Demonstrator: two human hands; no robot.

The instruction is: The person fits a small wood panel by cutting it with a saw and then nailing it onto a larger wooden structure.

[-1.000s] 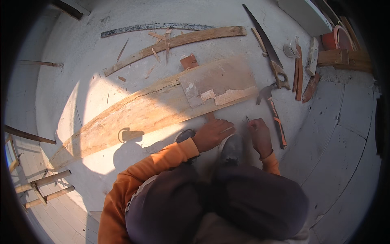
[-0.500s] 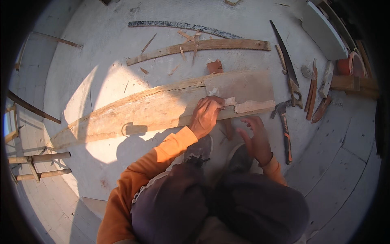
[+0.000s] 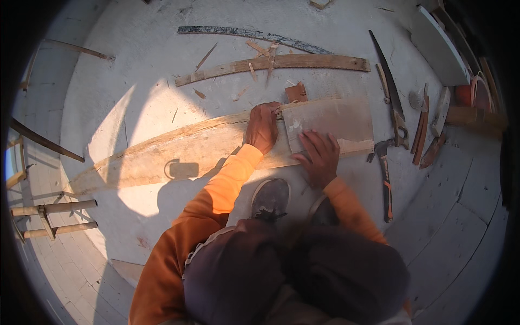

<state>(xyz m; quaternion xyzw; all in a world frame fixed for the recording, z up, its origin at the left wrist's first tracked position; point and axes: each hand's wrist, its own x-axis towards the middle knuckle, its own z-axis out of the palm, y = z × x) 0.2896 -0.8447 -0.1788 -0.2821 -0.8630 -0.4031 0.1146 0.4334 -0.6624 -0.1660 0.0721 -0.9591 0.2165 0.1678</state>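
Note:
A long wooden plank (image 3: 206, 135) lies across the floor in front of me, with a crack along its far side. On its right end rests a flat greyish-brown panel (image 3: 352, 122), with a pale pinkish strip (image 3: 355, 147) along its near edge. My right hand (image 3: 320, 154) lies open on the panel's near left part, fingers apart. At the far edge of the plank, beside the panel's left corner, my left hand (image 3: 262, 127) is closed with bent fingers; whatever is in its fingertips is too small to make out. A reddish-brown block (image 3: 296, 92) sticks out beyond the far edge.
To the right lie a claw hammer (image 3: 385, 179), a handsaw (image 3: 391, 86) and narrow wood strips (image 3: 420, 127). Beyond the plank are a bare batten (image 3: 292, 61), a dark painted batten (image 3: 254, 36) and splinters. Bamboo poles (image 3: 59, 208) stand out at the left.
My left hand has moved from the panel's near left side to its far left corner. My right hand has come forward from the air onto the panel.

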